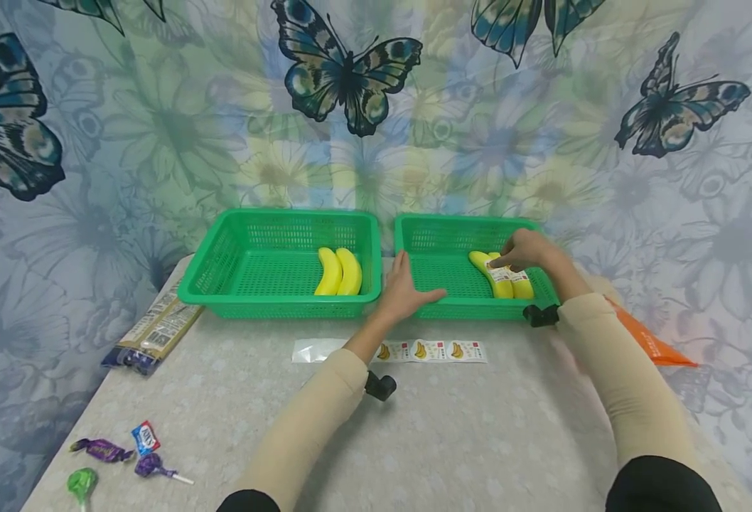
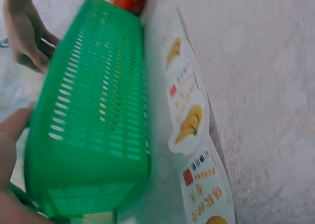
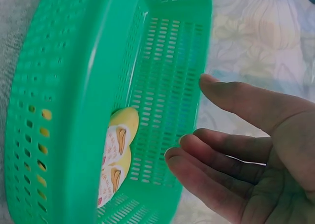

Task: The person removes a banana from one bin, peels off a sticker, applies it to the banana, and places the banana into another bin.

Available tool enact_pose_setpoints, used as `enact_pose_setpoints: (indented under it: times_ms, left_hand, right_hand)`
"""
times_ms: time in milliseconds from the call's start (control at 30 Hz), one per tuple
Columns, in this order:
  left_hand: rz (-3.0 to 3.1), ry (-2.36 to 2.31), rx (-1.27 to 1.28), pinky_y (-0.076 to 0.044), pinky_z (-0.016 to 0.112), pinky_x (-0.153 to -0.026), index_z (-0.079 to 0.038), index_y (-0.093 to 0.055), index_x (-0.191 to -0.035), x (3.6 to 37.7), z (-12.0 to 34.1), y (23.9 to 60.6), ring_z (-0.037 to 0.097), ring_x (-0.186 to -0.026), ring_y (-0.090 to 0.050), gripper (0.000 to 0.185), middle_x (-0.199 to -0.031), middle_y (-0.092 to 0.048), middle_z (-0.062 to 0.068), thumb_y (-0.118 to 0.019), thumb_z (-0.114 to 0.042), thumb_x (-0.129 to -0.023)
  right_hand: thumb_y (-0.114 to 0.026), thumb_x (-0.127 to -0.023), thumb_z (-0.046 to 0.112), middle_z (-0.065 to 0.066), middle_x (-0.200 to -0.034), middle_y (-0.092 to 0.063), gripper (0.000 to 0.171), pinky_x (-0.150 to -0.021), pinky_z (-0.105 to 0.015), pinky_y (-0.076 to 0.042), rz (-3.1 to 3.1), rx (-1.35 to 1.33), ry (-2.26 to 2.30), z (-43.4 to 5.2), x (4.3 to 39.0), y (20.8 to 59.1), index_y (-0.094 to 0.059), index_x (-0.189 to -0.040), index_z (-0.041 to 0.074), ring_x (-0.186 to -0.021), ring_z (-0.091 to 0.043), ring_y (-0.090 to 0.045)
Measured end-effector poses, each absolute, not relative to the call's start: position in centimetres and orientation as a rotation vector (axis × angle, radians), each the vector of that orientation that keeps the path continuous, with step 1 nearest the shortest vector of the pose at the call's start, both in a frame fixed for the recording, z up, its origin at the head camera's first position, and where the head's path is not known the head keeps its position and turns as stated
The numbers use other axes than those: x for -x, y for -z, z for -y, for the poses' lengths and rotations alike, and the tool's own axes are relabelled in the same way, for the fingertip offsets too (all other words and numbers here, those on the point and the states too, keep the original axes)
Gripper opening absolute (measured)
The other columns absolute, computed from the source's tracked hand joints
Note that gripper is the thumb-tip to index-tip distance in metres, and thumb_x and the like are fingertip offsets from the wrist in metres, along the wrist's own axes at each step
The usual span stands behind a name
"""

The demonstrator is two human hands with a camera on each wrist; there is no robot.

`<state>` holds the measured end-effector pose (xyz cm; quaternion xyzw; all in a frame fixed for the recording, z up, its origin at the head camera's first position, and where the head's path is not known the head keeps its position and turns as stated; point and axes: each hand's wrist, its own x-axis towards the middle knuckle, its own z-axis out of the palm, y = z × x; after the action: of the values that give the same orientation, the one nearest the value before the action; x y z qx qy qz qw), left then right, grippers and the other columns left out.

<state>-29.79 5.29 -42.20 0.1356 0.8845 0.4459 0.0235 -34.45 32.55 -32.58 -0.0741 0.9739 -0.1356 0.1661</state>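
Observation:
Two green baskets stand side by side at the table's far edge. The right basket [image 1: 478, 310] holds two yellow bananas [image 1: 502, 283] with white stickers on them. My right hand [image 1: 524, 249] reaches into it from above, fingertips touching the sticker on the nearer banana. In the right wrist view its fingers [image 3: 221, 155] are loosely extended over the stickered bananas [image 3: 117, 150]. My left hand [image 1: 409, 286] rests flat on the front left corner of the right basket, with the thumb along the rim. The left basket [image 1: 274, 307] holds two plain bananas [image 1: 338, 272].
A strip of banana stickers [image 1: 430, 350] lies on the table in front of the baskets, close under the basket wall [image 2: 93, 111]. A snack packet [image 1: 155, 331] lies at the left, an orange packet [image 1: 651, 345] at the right, and wrapped sweets [image 1: 120, 451] at the near left corner.

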Motion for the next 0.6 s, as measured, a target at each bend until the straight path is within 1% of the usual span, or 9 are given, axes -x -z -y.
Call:
enact_pose_setpoints:
  times_ms: [133, 267, 367, 467, 533, 600]
  left_hand:
    - [-2.729, -1.384, -0.44, -0.019, 0.053, -0.122, -0.002, -0.001, -0.156, 28.6, -4.7, 41.5, 0.034, -0.153, -0.003, 0.116, -0.166, 0.001, 0.011, -0.075, -0.051, -0.081]
    - [-2.73, -1.341, -0.518, -0.02, 0.054, -0.121, -0.002, -0.004, -0.157, 26.8, -3.6, 40.3, 0.036, -0.152, -0.007, 0.115, -0.166, -0.003, 0.012, -0.076, -0.048, -0.08]
    - [-2.699, -1.325, -0.61, -0.023, 0.055, -0.12, -0.005, -0.006, -0.157, 24.9, -2.4, 39.1, 0.033, -0.152, -0.01, 0.113, -0.166, -0.005, 0.01, -0.077, -0.048, -0.08]
    - [-2.662, -1.339, -0.687, -0.025, 0.055, -0.119, -0.012, -0.008, -0.158, 23.0, -0.7, 38.0, 0.028, -0.153, -0.013, 0.109, -0.166, -0.006, 0.004, -0.076, -0.047, -0.081]
    - [-2.66, -1.354, -0.725, -0.027, 0.055, -0.118, -0.016, -0.009, -0.158, 22.0, 0.9, 37.3, 0.026, -0.152, -0.015, 0.106, -0.166, -0.007, 0.0, -0.075, -0.048, -0.081]
    - [-2.676, -1.361, -0.75, -0.029, 0.057, -0.117, -0.019, -0.01, -0.158, 21.3, 2.7, 36.6, 0.026, -0.152, -0.017, 0.103, -0.166, -0.007, -0.003, -0.074, -0.046, -0.083]
  right_hand:
    - [-0.067, -0.091, 0.037, -0.029, -0.116, -0.066, 0.06, -0.084, -0.048, -0.058, -2.794, 0.253, 0.443, -31.7, 33.6, 32.4, -0.059, -0.126, -0.011, -0.091, -0.033, -0.072]
    - [-0.068, -0.091, 0.035, -0.027, -0.111, -0.069, 0.057, -0.076, -0.043, -0.059, -2.823, 0.278, 0.509, -30.4, 32.4, 32.3, -0.059, -0.126, -0.009, -0.089, -0.033, -0.072]
    - [-0.069, -0.09, 0.035, -0.025, -0.109, -0.07, 0.057, -0.074, -0.041, -0.059, -2.832, 0.295, 0.544, -29.4, 31.3, 32.5, -0.06, -0.126, -0.008, -0.086, -0.03, -0.072]
    - [-0.069, -0.09, 0.035, -0.027, -0.116, -0.067, 0.057, -0.077, -0.042, -0.058, -2.843, 0.348, 0.555, -28.4, 30.4, 32.8, -0.06, -0.126, -0.008, -0.085, -0.028, -0.071]
    - [-0.07, -0.089, 0.035, -0.027, -0.121, -0.065, 0.055, -0.08, -0.044, -0.058, -2.853, 0.394, 0.556, -27.7, 29.9, 33.0, -0.062, -0.125, -0.007, -0.088, -0.028, -0.07]
    - [-0.07, -0.089, 0.034, -0.027, -0.121, -0.065, 0.053, -0.082, -0.045, -0.057, -2.863, 0.436, 0.562, -27.0, 29.6, 33.1, -0.063, -0.123, -0.006, -0.094, -0.031, -0.069]
